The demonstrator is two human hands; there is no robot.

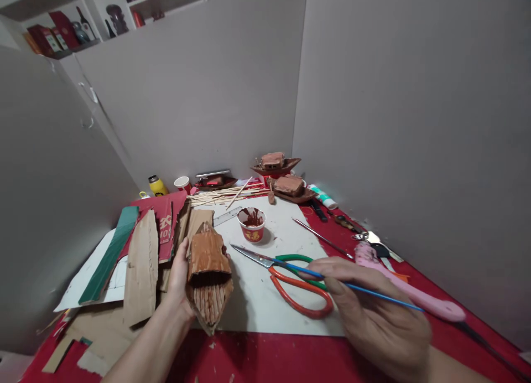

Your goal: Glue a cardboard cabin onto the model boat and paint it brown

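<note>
My left hand [181, 294] is closed around a small model boat [207, 278] with a brown roof and a slatted deck, and keeps it above the white sheet. In my right hand [373, 311], the fingers pinch a thin blue-handled paintbrush [373, 293]. The brush points left across the scissors [302, 304], so its tip is hard to make out against their blades. These scissors, with one orange and one green handle, lie on the sheet. Beyond them stands a red and white paper cup [252, 231] smeared inside with dark brown paint.
Cardboard pieces [141, 267] are heaped at left. Behind lie thin wooden sticks [224, 196], near two brown model boats [275, 164] [290, 188]. A second brush [321, 237] and a pink-handled tool [431, 303] lie at right. A yellow bottle [157, 186] stands at back left.
</note>
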